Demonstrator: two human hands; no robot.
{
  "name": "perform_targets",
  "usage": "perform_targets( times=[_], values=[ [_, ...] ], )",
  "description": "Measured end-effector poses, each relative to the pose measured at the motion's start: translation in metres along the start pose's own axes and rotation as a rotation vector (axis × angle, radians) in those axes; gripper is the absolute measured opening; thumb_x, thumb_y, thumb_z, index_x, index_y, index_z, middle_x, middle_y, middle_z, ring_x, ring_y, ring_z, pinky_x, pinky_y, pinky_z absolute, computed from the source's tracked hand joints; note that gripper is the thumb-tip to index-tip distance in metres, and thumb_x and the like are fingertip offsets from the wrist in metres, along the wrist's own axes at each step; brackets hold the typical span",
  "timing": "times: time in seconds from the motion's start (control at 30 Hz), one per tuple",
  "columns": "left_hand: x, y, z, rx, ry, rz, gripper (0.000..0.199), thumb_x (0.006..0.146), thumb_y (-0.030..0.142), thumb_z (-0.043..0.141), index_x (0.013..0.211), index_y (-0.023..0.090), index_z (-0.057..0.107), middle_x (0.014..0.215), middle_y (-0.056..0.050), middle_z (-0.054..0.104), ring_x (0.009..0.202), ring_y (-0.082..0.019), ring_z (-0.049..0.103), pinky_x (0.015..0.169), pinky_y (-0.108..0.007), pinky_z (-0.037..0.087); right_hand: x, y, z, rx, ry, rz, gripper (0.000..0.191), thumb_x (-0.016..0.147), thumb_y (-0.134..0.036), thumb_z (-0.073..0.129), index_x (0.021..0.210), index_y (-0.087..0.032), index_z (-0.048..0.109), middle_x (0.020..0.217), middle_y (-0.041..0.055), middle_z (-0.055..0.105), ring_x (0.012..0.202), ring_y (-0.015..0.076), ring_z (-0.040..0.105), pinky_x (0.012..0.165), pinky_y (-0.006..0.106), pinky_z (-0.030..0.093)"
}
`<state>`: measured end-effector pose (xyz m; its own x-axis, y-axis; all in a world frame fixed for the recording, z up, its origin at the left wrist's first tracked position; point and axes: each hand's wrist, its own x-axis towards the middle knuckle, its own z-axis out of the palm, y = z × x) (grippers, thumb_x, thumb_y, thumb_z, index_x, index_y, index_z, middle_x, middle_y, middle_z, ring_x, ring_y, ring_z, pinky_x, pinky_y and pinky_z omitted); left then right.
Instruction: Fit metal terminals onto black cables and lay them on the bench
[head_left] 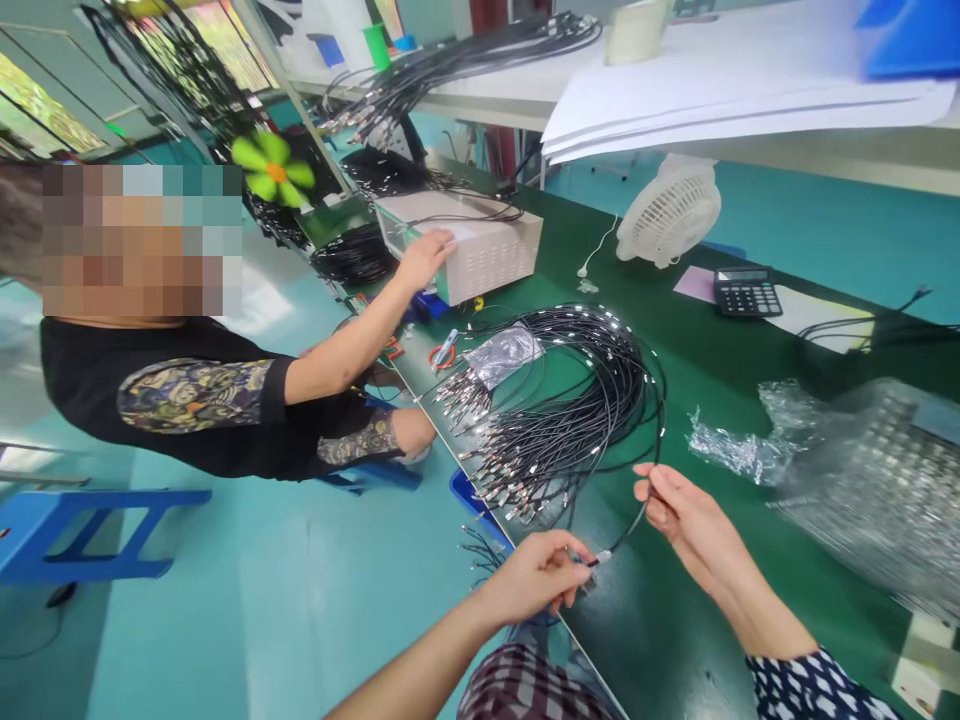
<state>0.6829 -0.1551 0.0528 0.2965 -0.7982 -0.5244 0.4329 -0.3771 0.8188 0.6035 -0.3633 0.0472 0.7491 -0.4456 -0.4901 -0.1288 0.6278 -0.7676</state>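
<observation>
A thin black cable (630, 530) runs between my two hands over the front of the green table. My left hand (541, 575) pinches it close to one end, by a small white tag (602, 558). Higher up, the thumb and fingers of my right hand (686, 520) are closed on the same cable. Just beyond lies a large curved bundle of black cables (592, 390), its many metal-tipped ends (517, 480) pointing toward the table's left edge. A clear plastic bag (504, 355) is wrapped round part of a bundle there.
Crumpled clear plastic (750, 440) and a plastic-covered tray of small parts (885, 480) lie at right. Behind stand a white fan (671, 210), a calculator (748, 292) and a beige metal box (495, 245), touched by a seated co-worker's hand (427, 258). A white shelf (787, 150) overhangs the back.
</observation>
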Motion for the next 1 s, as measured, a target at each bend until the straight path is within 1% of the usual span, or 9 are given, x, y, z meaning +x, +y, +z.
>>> perform_targets(
  times=[0.1,0.2,0.3,0.43,0.57,0.7,0.83,0.93,1.0],
  values=[
    [-0.014,-0.005,-0.015,-0.046,0.041,0.007,0.033,0.073,0.039,0.071,0.092,0.014,0.064,0.058,0.001,0.059,0.046,-0.009,0.049,0.046,-0.021,0.039,-0.002,-0.001,-0.011,0.029,0.033,0.015,0.044,0.067,-0.043,0.083,0.097,-0.015,0.067,0.07,0.0024,0.058,0.052,0.0056,0.039,0.046,0.012,0.041],
    [-0.026,-0.005,-0.02,-0.113,0.109,0.04,0.036,0.07,0.035,0.076,0.095,0.014,0.062,0.075,-0.004,0.066,0.057,-0.012,0.058,0.057,-0.024,0.045,-0.003,0.0,-0.014,0.072,0.052,0.028,0.043,0.065,-0.039,0.085,0.096,-0.015,0.067,0.07,0.0033,0.059,0.053,0.0065,0.042,0.047,0.012,0.044],
    [-0.035,0.0,-0.018,-0.185,0.183,0.09,0.036,0.072,0.033,0.076,0.098,0.015,0.06,0.085,-0.007,0.067,0.067,-0.015,0.064,0.068,-0.029,0.049,-0.001,0.002,-0.011,0.154,0.054,0.027,0.04,0.063,-0.034,0.087,0.093,-0.014,0.068,0.069,0.0033,0.059,0.053,0.0068,0.043,0.048,0.013,0.046],
    [-0.044,0.008,-0.013,-0.263,0.269,0.141,0.035,0.074,0.031,0.074,0.1,0.015,0.057,0.088,-0.009,0.068,0.073,-0.02,0.067,0.074,-0.033,0.05,0.0,0.005,-0.006,0.214,0.064,0.01,0.036,0.063,-0.031,0.087,0.089,-0.015,0.068,0.068,0.0028,0.059,0.053,0.0068,0.045,0.048,0.013,0.047],
    [-0.049,0.014,-0.01,-0.302,0.336,0.164,0.033,0.076,0.029,0.073,0.1,0.015,0.055,0.09,-0.011,0.071,0.081,-0.024,0.069,0.081,-0.038,0.05,0.0,0.007,-0.003,0.257,0.078,-0.003,0.025,0.069,-0.026,0.082,0.086,-0.014,0.068,0.069,0.0033,0.061,0.053,0.0066,0.047,0.048,0.013,0.048],
    [-0.05,0.019,-0.008,-0.322,0.392,0.182,0.028,0.077,0.027,0.072,0.096,0.015,0.054,0.086,-0.011,0.073,0.081,-0.024,0.07,0.079,-0.037,0.05,-0.001,0.008,-0.001,0.291,0.106,-0.003,0.022,0.072,-0.022,0.08,0.087,-0.012,0.068,0.071,0.0047,0.064,0.052,0.0056,0.048,0.048,0.012,0.048],
    [-0.051,0.021,-0.006,-0.355,0.452,0.185,0.027,0.075,0.03,0.074,0.088,0.015,0.055,0.08,-0.01,0.074,0.069,-0.023,0.07,0.072,-0.035,0.051,-0.001,0.008,0.001,0.313,0.139,0.015,0.019,0.074,-0.019,0.078,0.089,-0.011,0.068,0.075,0.0067,0.067,0.052,0.0053,0.053,0.048,0.01,0.05],
    [-0.051,0.021,-0.005,-0.416,0.491,0.148,0.028,0.072,0.03,0.076,0.085,0.013,0.058,0.075,-0.009,0.073,0.061,-0.02,0.068,0.064,-0.03,0.051,0.0,0.007,0.002,0.331,0.163,0.051,0.015,0.078,-0.018,0.076,0.087,-0.01,0.067,0.075,0.0067,0.067,0.05,0.005,0.054,0.045,0.01,0.05],
    [-0.051,0.021,-0.006,-0.487,0.503,0.096,0.028,0.07,0.029,0.078,0.082,0.012,0.061,0.071,-0.008,0.072,0.057,-0.017,0.066,0.059,-0.026,0.051,0.001,0.007,0.004,0.35,0.18,0.074,0.012,0.08,-0.017,0.074,0.084,-0.01,0.067,0.075,0.0061,0.067,0.049,0.0042,0.054,0.044,0.008,0.05]
  ],
)
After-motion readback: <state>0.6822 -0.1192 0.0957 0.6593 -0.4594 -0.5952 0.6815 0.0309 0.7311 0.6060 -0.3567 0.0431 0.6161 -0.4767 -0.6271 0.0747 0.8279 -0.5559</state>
